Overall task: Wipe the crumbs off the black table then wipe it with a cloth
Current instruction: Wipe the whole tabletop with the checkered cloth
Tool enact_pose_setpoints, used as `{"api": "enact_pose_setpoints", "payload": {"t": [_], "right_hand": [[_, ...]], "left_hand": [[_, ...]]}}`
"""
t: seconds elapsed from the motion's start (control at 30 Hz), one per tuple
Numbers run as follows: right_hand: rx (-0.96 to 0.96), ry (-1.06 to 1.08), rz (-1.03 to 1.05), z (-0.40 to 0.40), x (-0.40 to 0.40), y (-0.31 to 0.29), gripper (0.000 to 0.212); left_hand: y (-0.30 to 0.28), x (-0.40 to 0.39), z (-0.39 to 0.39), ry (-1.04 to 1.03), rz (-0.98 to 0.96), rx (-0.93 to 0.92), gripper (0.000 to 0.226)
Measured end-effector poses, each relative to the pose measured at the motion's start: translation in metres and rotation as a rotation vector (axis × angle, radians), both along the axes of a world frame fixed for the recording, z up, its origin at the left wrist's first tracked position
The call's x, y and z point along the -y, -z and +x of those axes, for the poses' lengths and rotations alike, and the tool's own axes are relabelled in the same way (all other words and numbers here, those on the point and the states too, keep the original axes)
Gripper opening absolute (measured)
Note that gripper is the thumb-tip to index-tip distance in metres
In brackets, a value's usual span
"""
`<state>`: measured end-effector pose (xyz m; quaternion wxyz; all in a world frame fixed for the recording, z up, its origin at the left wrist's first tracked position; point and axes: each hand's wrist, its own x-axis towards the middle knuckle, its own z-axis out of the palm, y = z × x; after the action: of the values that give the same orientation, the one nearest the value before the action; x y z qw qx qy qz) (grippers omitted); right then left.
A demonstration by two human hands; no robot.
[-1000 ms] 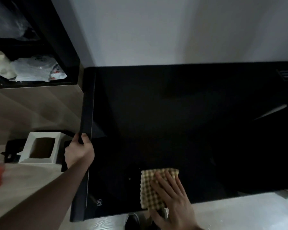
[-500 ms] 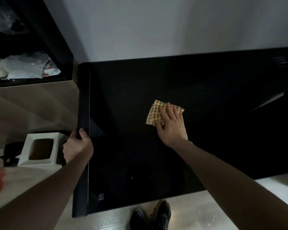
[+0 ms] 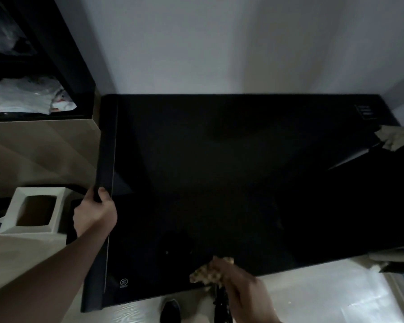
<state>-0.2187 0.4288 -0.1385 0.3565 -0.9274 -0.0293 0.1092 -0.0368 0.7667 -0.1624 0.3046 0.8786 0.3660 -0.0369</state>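
Observation:
The black table (image 3: pixel 219 171) fills the middle of the view, its glossy top dark. My left hand (image 3: pixel 95 214) grips the table's left edge, thumb over the rim. At the front edge my right hand (image 3: pixel 241 284), blurred by motion, presses on a yellow checkered cloth (image 3: pixel 208 272) that is bunched under its fingers and reaches the table's front rim. A few pale crumbs (image 3: pixel 166 252) lie on the top just left of the cloth.
A white box with a square opening (image 3: pixel 33 210) stands left of the table. A dark shelf with plastic bags (image 3: pixel 28 96) is at the upper left. Another crumpled cloth (image 3: pixel 397 137) lies at the table's right edge. My shoes (image 3: pixel 170 308) stand on the pale floor.
My right hand has dragged the cloth from the middle of the table back to the front edge. The left hand keeps its hold on the left edge.

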Motion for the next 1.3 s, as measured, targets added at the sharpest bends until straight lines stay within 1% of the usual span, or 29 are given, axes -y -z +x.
{"api": "enact_pose_setpoints", "payload": {"t": [0.03,0.1,0.17,0.2,0.33,0.43,0.47,0.57,0.7,0.77,0.83,0.97,1.03,1.07,1.13,1.2,1.3], "right_hand": [[-0.024,0.080,0.048,0.017,0.004,-0.005,0.053],[-0.021,0.228,0.112,0.066,0.011,-0.017,0.046],[0.053,0.315,0.132,0.129,0.020,-0.027,0.037],[0.091,0.330,0.138,0.162,0.025,-0.030,0.036],[0.175,0.294,0.047,0.286,0.044,-0.022,0.041],[0.185,0.225,-0.046,0.365,0.052,-0.008,0.044],[0.183,0.205,-0.080,0.387,0.052,-0.003,0.044],[0.174,0.158,-0.156,0.442,0.052,0.012,0.045],[0.180,0.063,-0.244,0.489,0.057,0.035,0.046],[0.176,0.005,-0.333,0.498,0.059,0.045,0.048],[0.166,0.001,-0.390,0.498,0.063,0.053,0.050],[0.189,0.053,-0.400,0.489,0.071,0.064,0.053],[0.187,0.081,-0.387,0.479,0.075,0.064,0.052],[0.186,0.095,-0.375,0.469,0.077,0.063,0.052],[0.195,0.081,-0.360,0.438,0.079,0.060,0.052],[0.219,0.028,-0.373,0.394,0.080,0.057,0.053],[0.238,-0.056,-0.400,0.320,0.082,0.057,0.057]], "left_hand": [[0.000,0.000,0.000,0.001,-0.003,-0.005,0.047],[0.000,-0.001,0.001,0.001,-0.010,-0.018,0.048],[0.000,-0.001,0.002,-0.008,-0.006,-0.029,0.051],[0.000,0.000,0.002,-0.015,0.002,-0.024,0.052],[0.006,-0.001,0.003,-0.013,0.014,-0.022,0.049],[0.012,-0.003,0.005,-0.027,0.031,-0.033,0.060],[0.012,-0.002,0.006,-0.033,0.038,-0.036,0.058],[0.012,-0.001,0.007,-0.037,0.055,-0.003,0.048],[0.016,0.000,0.007,-0.023,0.072,0.021,0.045],[0.018,-0.001,0.007,-0.019,0.076,0.044,0.045],[0.020,-0.001,0.007,-0.014,0.085,0.041,0.047],[0.018,0.000,0.007,-0.025,0.087,0.037,0.044],[0.018,0.000,0.006,-0.020,0.095,0.049,0.050],[0.018,0.001,0.006,-0.019,0.097,0.058,0.054],[0.020,0.000,0.005,-0.017,0.096,0.047,0.049],[0.022,-0.002,0.003,-0.002,0.121,0.023,0.044],[0.027,-0.006,0.001,0.030,0.164,0.001,0.047]]}}
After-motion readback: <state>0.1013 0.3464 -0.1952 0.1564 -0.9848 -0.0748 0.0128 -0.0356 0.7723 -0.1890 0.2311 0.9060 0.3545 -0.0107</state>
